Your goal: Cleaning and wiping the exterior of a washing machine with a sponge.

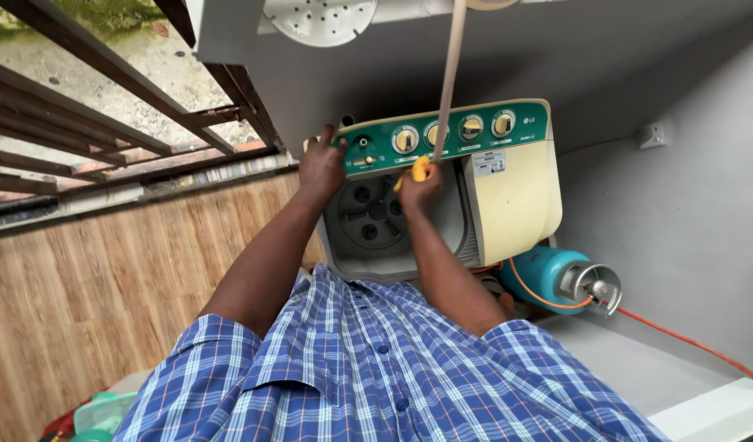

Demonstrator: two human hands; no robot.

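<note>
A twin-tub washing machine (511, 192) with a green control panel (442, 135) and several yellow knobs stands ahead of me, its left tub (372, 217) open. My left hand (322, 164) rests on the panel's left end, gripping its edge. Over the open tub, my right hand (420, 182) is closed on a yellow fitting (420, 169) at the end of a beige hose (450, 74) that runs up out of view. Both arms wear a blue checked shirt.
A teal gas cylinder (548, 278) with an orange hose (679, 336) lies to the right of the machine. Grey wall with a socket (652, 135) at right. Metal railing (106, 123) and a wood-pattern panel (106, 278) at left. A white perforated lid (321, 18) above.
</note>
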